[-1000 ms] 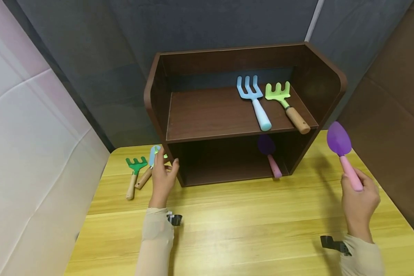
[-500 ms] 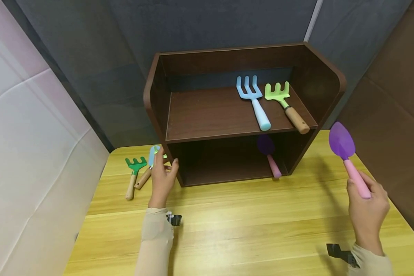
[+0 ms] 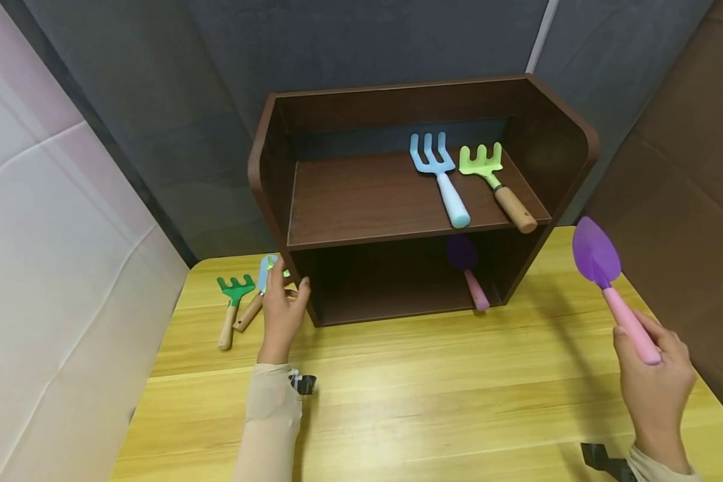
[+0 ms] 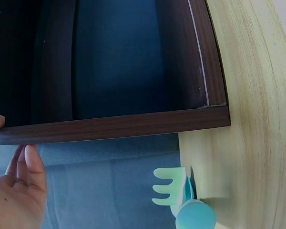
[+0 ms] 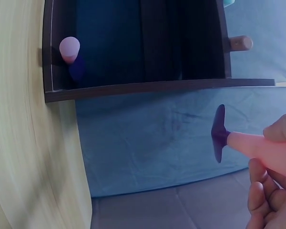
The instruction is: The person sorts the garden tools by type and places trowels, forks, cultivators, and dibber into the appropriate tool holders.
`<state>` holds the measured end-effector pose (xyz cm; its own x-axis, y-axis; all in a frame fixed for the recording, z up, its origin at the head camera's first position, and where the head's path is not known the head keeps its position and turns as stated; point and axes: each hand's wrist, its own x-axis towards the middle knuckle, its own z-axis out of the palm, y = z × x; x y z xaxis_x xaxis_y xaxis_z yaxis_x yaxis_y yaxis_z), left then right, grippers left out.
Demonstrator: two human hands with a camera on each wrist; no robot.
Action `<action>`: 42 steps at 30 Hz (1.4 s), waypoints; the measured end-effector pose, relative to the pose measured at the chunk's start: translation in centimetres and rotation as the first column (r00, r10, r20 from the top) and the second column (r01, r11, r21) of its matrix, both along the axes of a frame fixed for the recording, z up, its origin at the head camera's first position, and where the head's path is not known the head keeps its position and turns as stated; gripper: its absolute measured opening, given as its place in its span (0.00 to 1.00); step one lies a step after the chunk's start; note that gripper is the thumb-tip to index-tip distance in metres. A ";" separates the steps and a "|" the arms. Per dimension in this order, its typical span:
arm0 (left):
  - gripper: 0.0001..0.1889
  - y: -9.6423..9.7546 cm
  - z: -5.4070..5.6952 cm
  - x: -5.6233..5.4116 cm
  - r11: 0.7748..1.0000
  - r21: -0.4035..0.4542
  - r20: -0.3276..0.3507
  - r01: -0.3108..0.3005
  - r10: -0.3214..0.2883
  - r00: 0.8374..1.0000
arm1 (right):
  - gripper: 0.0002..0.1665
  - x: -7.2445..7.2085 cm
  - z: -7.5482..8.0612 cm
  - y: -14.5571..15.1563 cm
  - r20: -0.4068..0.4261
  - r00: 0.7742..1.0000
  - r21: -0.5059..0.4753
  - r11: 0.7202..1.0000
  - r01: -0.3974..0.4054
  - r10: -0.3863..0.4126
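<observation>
My right hand (image 3: 657, 385) grips the pink handle of a purple hand trowel (image 3: 596, 254), raised to the right of a dark brown two-tier shelf (image 3: 349, 241). My left hand (image 3: 283, 318) pinches the shelf's left side panel, thumb on the inner side and fingers outside, as the left wrist view shows. On the upper tier lie a light blue hand fork (image 3: 442, 177) and a lime green rake (image 3: 494, 184) with a wooden handle. A second purple trowel (image 3: 472, 281) with a pink handle leans in the lower tier at the right, its blade in shadow.
Left of the shelf on the wooden table (image 3: 397, 402) lie a green rake (image 3: 231, 308) and a blue-bladed trowel (image 3: 259, 294) with a wooden handle, partly behind the left hand. Another light green rake (image 4: 169, 186) shows there in the left wrist view. A dark curtain (image 3: 229, 134) hangs behind.
My right hand has drawn back toward the lower right with the trowel, whose blade now tilts more to the left. The left hand has stayed on the shelf panel; the view has shifted slightly.
</observation>
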<state>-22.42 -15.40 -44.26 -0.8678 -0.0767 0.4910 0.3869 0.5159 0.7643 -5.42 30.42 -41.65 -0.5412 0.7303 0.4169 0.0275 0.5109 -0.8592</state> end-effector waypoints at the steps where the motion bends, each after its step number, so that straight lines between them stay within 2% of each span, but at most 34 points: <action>1: 0.31 0.0 0.0 0.0 1.000 -0.001 0.003 0.001 -0.001 1.000 | 0.21 0.2 0.0 0.0 0.004 1.000 0.004 1.000 0.001 -0.001; 7: 0.31 0.0 0.1 -0.1 1.000 0.001 0.014 0.007 -0.007 1.000 | 0.21 0.9 0.0 0.0 0.014 1.000 0.012 1.000 -0.002 0.002; 18: 0.32 0.1 0.1 0.1 1.000 0.010 0.028 0.010 -0.011 1.000 | 0.21 2.2 0.3 -0.6 -0.034 0.998 0.075 0.996 -0.053 0.056; 29: 0.31 0.0 0.0 0.1 1.000 0.000 0.029 -0.001 0.001 1.000 | 0.21 3.5 0.5 -1.8 0.029 0.995 0.085 0.992 -0.098 0.096; 42: 0.31 -0.1 -0.1 0.0 1.000 0.000 0.014 0.000 0.000 1.000 | 0.21 3.7 -0.4 -2.9 0.037 0.986 0.072 0.983 -0.166 0.164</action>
<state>-22.40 -15.46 -44.34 -0.8747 -0.0762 0.4787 0.3762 0.5160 0.7695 -1.69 27.48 -42.09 -0.6653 0.5974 0.4478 -0.0363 0.5732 -0.8186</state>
